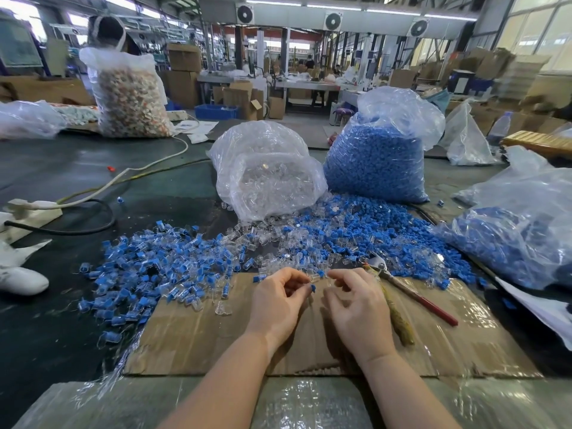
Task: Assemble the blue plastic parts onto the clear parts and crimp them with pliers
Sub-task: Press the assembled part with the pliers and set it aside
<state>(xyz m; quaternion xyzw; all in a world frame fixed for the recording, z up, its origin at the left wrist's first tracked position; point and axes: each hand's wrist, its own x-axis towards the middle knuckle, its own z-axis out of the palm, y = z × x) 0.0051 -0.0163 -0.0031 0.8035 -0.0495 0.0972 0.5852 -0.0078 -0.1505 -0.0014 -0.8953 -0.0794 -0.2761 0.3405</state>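
Over a flat cardboard sheet (192,335), my left hand (278,301) pinches a small blue plastic part (312,287) at its fingertips. My right hand (356,301) is just to its right, fingers curled around a clear part (316,276) with a blue end. The pliers (408,289), with red handles, lie on the cardboard to the right of my right hand, untouched. Loose blue parts (371,230) and clear parts (272,239) are heaped beyond my hands. Assembled blue-and-clear pieces (148,267) spread to the left.
A bag of clear parts (266,174) and a bag of blue parts (377,162) stand behind the heap. Another bag with blue parts (520,239) lies at right. A white power strip (28,209) with cables is at left. A big sack (130,94) stands far left.
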